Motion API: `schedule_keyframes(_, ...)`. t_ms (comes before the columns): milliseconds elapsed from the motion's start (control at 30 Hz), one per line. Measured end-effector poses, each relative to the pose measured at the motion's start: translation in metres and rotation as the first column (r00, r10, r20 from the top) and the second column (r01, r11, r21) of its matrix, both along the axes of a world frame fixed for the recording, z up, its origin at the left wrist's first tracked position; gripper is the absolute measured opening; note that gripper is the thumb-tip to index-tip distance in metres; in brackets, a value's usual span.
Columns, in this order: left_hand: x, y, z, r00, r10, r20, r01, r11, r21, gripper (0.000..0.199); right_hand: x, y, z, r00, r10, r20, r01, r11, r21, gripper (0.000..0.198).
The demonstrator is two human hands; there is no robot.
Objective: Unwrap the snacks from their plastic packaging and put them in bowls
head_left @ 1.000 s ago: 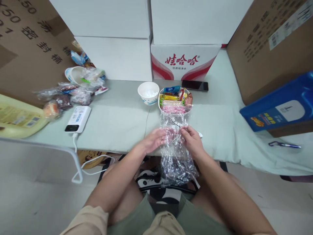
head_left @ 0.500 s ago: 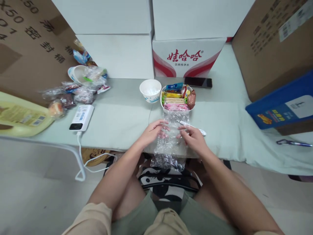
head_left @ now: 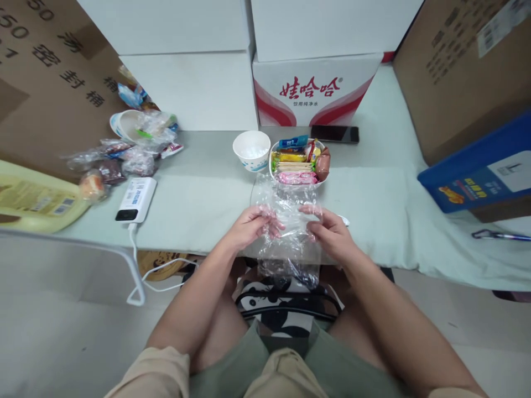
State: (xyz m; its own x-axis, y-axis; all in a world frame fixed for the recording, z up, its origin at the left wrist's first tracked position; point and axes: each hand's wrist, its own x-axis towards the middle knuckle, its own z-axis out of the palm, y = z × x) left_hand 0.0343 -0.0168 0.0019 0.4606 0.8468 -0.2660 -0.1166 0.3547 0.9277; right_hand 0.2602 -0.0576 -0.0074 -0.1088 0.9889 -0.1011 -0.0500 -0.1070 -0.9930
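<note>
Plastic wrap (head_left: 290, 251) stretches from the near side of the snack bowl (head_left: 271, 168) to droop over the edge of the worktop (head_left: 203, 193). I have the left hand (head_left: 251, 226) and right hand (head_left: 332, 231) at its sides, fingers bent against it; I cannot tell whether either pair pinches. Just left of the snack bowl stands a paper bowl (head_left: 252, 161); behind it, rightward, lies a phone (head_left: 335, 134).
</note>
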Motion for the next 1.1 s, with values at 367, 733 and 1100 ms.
schedule_keyframes(367,-0.010,0.020,-0.007,0.855,0.025,-0.519,0.231,0.876,0.423,0.035,0.002,0.000,-0.005,0.876,-0.140,0.461,-0.175,0.799,0.575,0.039)
schedule_keyframes(733,-0.019,0.024,-0.011,0.871,0.112,-0.479,0.121,0.895,0.430,0.037,0.005,0.004,-0.023,0.514,-0.254,0.819,-0.324,0.827,0.460,0.026)
schedule_keyframes(1100,-0.018,0.023,0.000,0.962,0.180,-0.207,-0.110,0.944,0.310,0.023,-0.006,0.007,-0.014,0.924,-0.209,0.319,0.085,0.928,0.362,0.047)
